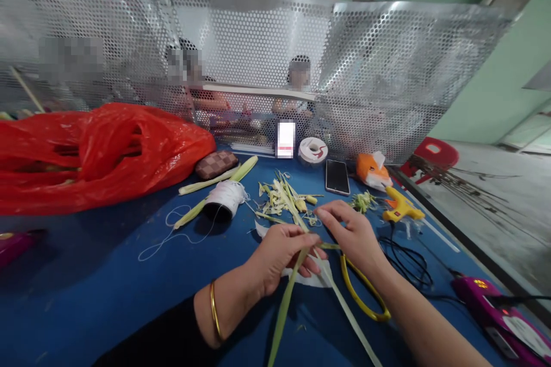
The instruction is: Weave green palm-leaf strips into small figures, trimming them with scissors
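Observation:
My left hand [286, 252], with a gold bangle at the wrist, pinches long pale green leaf strips [289, 292] near the middle of the blue table. The strips hang down toward me in two tails. Just to the right, my right hand [350, 232] has thumb and forefinger brought together by the upper part of the strips; whatever lies between them is too small to make out. Yellow-handled scissors [365, 292] lie partly under my right hand. A white piece [316, 275] rests beneath my left hand. Leaf scraps [279, 198] lie beyond my hands.
Left: red plastic bag [99, 155], checkered pouch [216, 164], thread spool [224, 199]. Back: ribbon roll [313, 150], phone [337, 176], tissue pack [373, 171]. Right: yellow glue gun [403, 206], black cable, purple power strip [499, 312]. People sit behind the perforated metal screen [258, 40].

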A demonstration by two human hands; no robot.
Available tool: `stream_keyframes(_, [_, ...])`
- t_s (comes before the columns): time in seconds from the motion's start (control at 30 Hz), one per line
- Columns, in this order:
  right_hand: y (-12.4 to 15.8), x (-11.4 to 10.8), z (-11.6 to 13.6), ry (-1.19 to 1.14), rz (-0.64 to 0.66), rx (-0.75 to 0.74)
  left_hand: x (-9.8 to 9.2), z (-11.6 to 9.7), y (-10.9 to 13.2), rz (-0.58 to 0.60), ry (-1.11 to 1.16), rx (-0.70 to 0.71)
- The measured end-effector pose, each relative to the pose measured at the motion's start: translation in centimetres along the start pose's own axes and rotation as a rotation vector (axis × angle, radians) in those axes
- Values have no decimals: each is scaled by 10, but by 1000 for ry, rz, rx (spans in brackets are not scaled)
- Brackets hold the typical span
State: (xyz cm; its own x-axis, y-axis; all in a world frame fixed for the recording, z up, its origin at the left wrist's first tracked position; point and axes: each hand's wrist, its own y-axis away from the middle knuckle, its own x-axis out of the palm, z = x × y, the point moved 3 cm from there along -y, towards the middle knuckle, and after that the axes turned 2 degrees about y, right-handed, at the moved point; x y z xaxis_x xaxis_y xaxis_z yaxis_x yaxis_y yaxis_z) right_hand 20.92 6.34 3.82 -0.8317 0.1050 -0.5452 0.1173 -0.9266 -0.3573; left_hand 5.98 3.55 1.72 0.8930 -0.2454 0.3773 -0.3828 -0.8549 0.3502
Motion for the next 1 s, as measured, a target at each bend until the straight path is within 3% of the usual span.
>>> stream_keyframes(0.13, [5, 14, 0, -223, 351, 201, 7, 7, 1, 101, -156, -67])
stream_keyframes(0.23, [9, 20, 3, -400, 371, 267, 10, 11, 2, 123, -231, -114])
stream_keyframes(0.33, [12, 16, 13, -264, 184, 18, 7, 13, 0, 73, -232, -140])
stream_keyframes(0.43, [23, 14, 33, 48, 39, -425, 0, 11, -4, 2, -87, -124])
stream_keyframes(0.53, [42, 20, 50, 361, 0, -795, -9, 5, -9, -58, 124, -110])
stream_keyframes(0.63, [57, 29, 58, 537, 44, -1043, -16, -5, -10, -77, 296, -154])
stream_keyframes(0.73, [59, 37, 56, 594, 103, -1107, -23, -15, -8, -105, 320, -153])
stream_keyframes(1.0, [49, 45, 47, 709, 228, -1055, -32, -18, -11, -79, 452, -146])
